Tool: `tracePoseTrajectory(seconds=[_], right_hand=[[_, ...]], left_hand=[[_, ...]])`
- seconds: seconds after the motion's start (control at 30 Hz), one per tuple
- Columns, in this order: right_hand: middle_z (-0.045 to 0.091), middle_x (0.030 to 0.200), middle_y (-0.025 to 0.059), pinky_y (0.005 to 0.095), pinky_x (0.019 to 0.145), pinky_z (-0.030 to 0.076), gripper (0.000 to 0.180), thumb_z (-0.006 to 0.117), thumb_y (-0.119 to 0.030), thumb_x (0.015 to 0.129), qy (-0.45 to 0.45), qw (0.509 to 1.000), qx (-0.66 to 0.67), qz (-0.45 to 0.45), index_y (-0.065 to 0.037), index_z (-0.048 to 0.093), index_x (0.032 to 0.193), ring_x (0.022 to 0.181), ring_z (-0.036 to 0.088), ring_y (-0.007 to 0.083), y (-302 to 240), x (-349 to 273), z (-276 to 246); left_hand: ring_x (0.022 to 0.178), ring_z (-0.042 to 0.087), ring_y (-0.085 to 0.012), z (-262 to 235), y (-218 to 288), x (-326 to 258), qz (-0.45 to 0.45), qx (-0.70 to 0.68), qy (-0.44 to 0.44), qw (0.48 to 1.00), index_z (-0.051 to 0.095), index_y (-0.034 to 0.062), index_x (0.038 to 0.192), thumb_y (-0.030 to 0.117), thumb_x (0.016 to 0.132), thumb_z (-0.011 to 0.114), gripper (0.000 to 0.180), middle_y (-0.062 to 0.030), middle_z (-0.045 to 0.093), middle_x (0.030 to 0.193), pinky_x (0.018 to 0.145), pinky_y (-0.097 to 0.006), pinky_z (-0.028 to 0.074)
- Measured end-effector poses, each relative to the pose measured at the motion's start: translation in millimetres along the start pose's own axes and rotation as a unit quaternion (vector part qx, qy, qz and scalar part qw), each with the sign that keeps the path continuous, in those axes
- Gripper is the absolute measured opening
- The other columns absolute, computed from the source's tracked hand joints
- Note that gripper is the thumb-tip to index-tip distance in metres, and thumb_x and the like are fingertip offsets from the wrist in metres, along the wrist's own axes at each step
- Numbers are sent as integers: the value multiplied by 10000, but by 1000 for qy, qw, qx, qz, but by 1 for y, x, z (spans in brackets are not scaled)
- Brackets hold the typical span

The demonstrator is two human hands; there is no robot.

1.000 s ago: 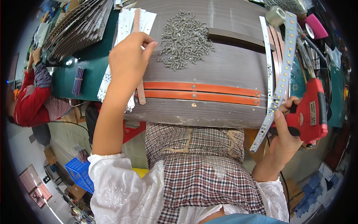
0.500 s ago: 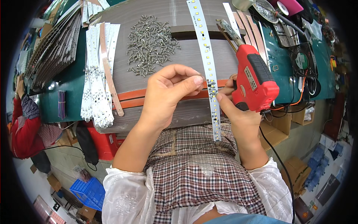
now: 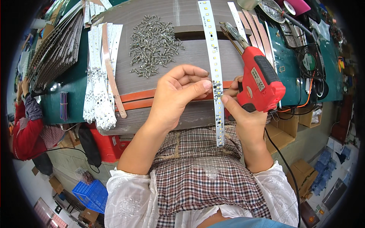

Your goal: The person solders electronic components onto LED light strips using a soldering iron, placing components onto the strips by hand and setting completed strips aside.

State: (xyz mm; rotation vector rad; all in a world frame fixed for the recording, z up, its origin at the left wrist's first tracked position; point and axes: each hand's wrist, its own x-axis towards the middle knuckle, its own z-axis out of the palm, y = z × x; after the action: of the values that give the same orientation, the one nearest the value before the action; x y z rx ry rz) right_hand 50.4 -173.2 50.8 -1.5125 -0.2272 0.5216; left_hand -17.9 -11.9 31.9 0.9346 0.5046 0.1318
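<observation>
Left hand (image 3: 178, 95) pinches light strip (image 3: 213, 72); right hand (image 3: 243, 110) grips red soldering gun (image 3: 260, 79) beside strip. Gun tip off strip; joint apparently pending; screw pile (image 3: 152, 43) left of strip.

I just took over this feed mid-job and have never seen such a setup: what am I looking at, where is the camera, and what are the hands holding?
There is no machine here: a person works with bare hands, and the single view comes from a fisheye camera on their head, looking down, so straight edges bend. The left hand pinches a long white LED strip lying across a grey work board. The right hand grips a red pistol-shaped power tool and touches the strip. On the board lie a pile of small screws and more white strips.
</observation>
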Motion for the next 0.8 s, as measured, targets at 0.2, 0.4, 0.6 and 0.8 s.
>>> tracePoseTrajectory(seconds=[0.2,0.4,0.6,0.8], right_hand=[[584,1030,96,259,742,541,394,665,88,836,-12,1000,-1,5,53,478,1181,866,657,133,3,1,-1],[589,1022,96,260,753,542,386,660,90,842,-12,1000,4,-2,51,480,1182,877,655,132,3,0,1],[603,1002,94,254,749,539,388,661,87,842,-7,1000,-8,-5,50,482,1184,864,652,126,4,0,2],[594,1033,90,244,710,521,374,647,100,846,-11,999,-30,-40,32,491,1179,857,638,112,11,-1,3]], left_hand=[[871,688,-142,-1,0,1,-10,6,4,1000,602,-8,1104,76,888,698,251,-97,700,970,754,-245,561],[855,703,-165,-1,-3,3,-2,12,9,1000,591,6,1095,78,897,685,231,-114,702,972,736,-255,587],[856,692,-145,-1,-5,4,-7,3,4,1000,599,-15,1110,78,893,696,255,-100,696,965,737,-235,567],[842,692,-138,5,-8,5,36,25,31,999,595,-35,1107,24,883,689,250,-107,690,957,740,-236,574]])
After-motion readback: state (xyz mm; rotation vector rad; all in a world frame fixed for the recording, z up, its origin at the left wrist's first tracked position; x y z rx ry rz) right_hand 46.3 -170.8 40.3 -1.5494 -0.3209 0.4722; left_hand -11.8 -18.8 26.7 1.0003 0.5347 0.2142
